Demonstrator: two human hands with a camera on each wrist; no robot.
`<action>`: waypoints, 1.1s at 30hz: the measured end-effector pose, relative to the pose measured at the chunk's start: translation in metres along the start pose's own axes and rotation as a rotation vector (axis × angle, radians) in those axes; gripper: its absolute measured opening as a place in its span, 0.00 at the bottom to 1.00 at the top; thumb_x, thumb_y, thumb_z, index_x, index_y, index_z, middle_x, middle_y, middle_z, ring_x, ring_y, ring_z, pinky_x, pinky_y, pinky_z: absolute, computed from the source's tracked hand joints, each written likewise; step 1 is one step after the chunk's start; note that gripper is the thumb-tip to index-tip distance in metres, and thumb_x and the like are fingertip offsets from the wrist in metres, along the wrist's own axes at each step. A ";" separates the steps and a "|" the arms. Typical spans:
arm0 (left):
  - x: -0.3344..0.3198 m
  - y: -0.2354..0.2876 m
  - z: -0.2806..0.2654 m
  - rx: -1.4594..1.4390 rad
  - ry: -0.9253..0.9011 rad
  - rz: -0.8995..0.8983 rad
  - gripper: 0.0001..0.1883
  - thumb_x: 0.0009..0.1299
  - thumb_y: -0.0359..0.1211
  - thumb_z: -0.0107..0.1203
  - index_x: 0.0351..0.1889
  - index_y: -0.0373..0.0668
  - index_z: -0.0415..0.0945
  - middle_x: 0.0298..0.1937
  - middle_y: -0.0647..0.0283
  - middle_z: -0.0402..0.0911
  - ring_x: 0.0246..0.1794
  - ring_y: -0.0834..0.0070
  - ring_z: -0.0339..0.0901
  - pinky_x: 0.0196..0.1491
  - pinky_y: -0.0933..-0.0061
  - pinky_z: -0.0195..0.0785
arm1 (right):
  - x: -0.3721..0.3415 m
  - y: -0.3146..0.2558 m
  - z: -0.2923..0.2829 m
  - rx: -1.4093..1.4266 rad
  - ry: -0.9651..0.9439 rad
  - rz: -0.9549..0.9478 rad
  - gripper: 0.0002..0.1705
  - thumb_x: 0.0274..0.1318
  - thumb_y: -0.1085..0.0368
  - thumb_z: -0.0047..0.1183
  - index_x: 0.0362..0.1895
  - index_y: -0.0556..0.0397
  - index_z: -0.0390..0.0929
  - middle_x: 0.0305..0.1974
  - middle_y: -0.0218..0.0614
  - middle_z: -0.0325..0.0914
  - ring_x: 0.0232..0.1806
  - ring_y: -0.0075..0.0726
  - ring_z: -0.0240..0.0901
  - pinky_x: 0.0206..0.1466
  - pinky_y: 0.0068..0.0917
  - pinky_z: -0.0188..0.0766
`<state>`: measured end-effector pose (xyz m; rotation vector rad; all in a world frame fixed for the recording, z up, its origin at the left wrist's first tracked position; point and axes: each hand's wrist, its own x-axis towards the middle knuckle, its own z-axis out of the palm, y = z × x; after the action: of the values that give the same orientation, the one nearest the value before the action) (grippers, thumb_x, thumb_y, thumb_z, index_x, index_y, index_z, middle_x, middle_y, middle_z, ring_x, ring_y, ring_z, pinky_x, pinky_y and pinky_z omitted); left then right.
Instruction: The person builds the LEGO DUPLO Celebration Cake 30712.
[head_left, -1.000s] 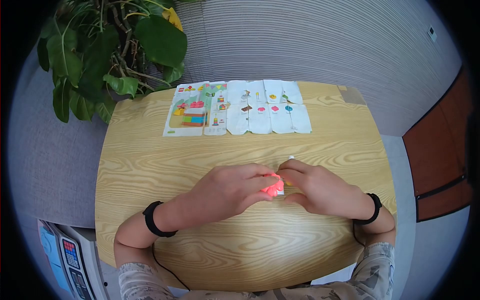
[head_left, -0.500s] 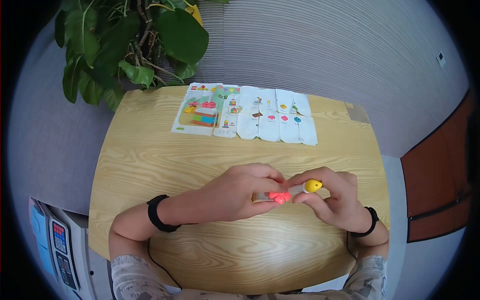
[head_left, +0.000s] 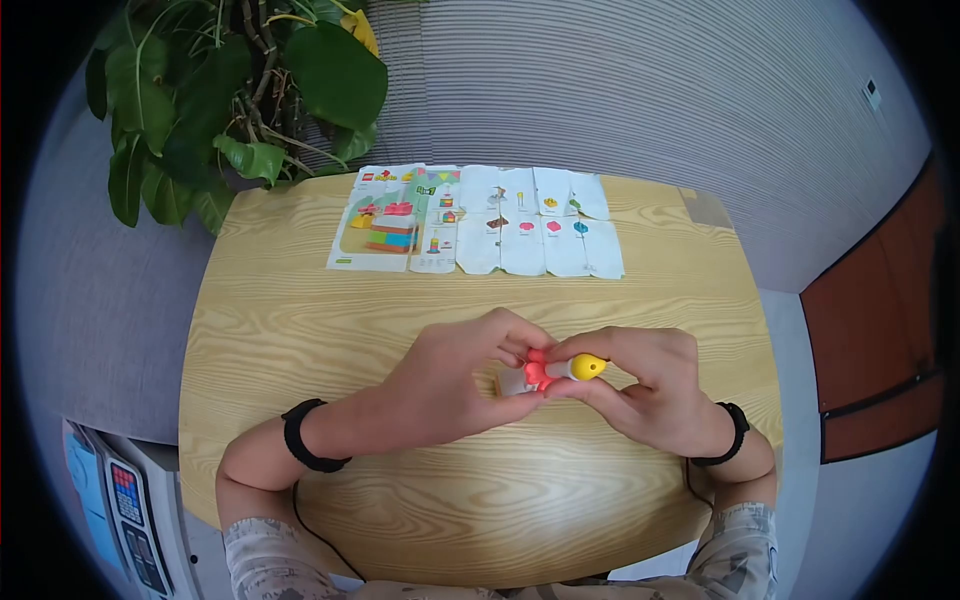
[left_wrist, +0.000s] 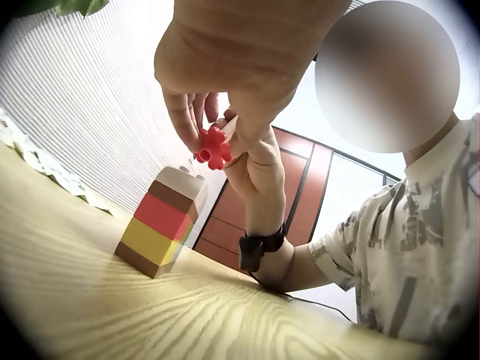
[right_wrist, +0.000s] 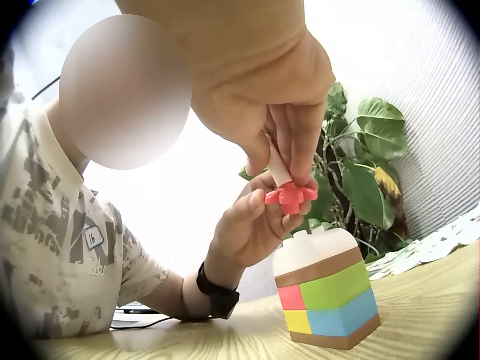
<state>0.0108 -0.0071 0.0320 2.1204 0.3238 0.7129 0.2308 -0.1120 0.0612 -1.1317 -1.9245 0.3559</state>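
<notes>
Fingertips of my left hand [head_left: 430,380] hold a pinkish-red flower piece [right_wrist: 291,196] at its petals. My right hand [head_left: 650,390] pinches a white toy candle [right_wrist: 277,161] whose yellow flame tip [head_left: 590,367] points to the right in the head view. The candle's lower end meets the middle of the flower. Beneath both hands, on the table, stands a block stack [right_wrist: 330,300] in brown, yellow, blue, red and green, topped with a rounded white block [right_wrist: 315,251]. The left hand partly covers that white top in the head view.
An unfolded instruction sheet [head_left: 480,220] lies along the far side of the wooden table [head_left: 480,500]. A leafy plant [head_left: 200,110] hangs over the far left corner. Beside the table at left is a device with a keypad [head_left: 128,490]. Cables trail from both wristbands.
My right hand has raised the candle from beside the stack and brought it against the flower. The left hand has turned the flower to face the candle.
</notes>
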 end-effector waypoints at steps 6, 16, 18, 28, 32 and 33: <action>-0.001 -0.002 -0.002 -0.241 0.020 -0.072 0.26 0.68 0.27 0.77 0.61 0.38 0.78 0.55 0.57 0.89 0.55 0.70 0.90 0.59 0.68 0.86 | -0.003 0.005 0.000 0.133 0.075 0.063 0.14 0.59 0.68 0.76 0.48 0.56 0.90 0.41 0.39 0.93 0.41 0.37 0.92 0.43 0.27 0.86; 0.001 0.003 -0.009 -0.539 0.049 -0.155 0.28 0.66 0.19 0.75 0.63 0.35 0.75 0.64 0.49 0.84 0.65 0.66 0.86 0.68 0.63 0.83 | -0.003 0.011 0.004 0.423 0.194 0.177 0.11 0.61 0.72 0.75 0.47 0.57 0.90 0.42 0.40 0.93 0.44 0.29 0.91 0.47 0.24 0.86; -0.001 0.003 -0.009 -0.416 0.054 -0.061 0.26 0.66 0.19 0.76 0.60 0.34 0.78 0.64 0.48 0.85 0.64 0.65 0.86 0.68 0.63 0.83 | -0.004 0.009 0.003 0.410 0.183 0.178 0.11 0.61 0.72 0.74 0.47 0.57 0.90 0.43 0.40 0.93 0.44 0.29 0.91 0.47 0.24 0.85; -0.005 0.013 -0.011 -0.018 0.109 0.148 0.21 0.63 0.24 0.78 0.53 0.40 0.87 0.57 0.54 0.92 0.55 0.63 0.92 0.56 0.68 0.87 | -0.004 0.009 -0.002 0.214 0.018 0.085 0.10 0.63 0.71 0.72 0.48 0.53 0.90 0.40 0.38 0.92 0.39 0.34 0.91 0.40 0.26 0.82; -0.006 0.021 -0.014 0.065 0.092 0.142 0.20 0.62 0.25 0.78 0.53 0.41 0.88 0.57 0.56 0.92 0.54 0.64 0.92 0.55 0.69 0.87 | -0.004 0.005 -0.003 0.167 -0.041 0.058 0.09 0.66 0.71 0.69 0.49 0.54 0.88 0.36 0.39 0.89 0.35 0.37 0.88 0.36 0.28 0.79; -0.007 0.022 -0.013 0.069 0.083 0.137 0.20 0.62 0.25 0.78 0.53 0.41 0.88 0.57 0.57 0.92 0.54 0.64 0.92 0.54 0.70 0.87 | -0.005 0.005 -0.003 0.170 -0.048 0.041 0.09 0.67 0.71 0.68 0.50 0.54 0.88 0.36 0.39 0.89 0.34 0.38 0.88 0.36 0.29 0.79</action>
<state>-0.0029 -0.0148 0.0533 2.1982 0.2533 0.8820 0.2370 -0.1133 0.0569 -1.0602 -1.8753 0.5631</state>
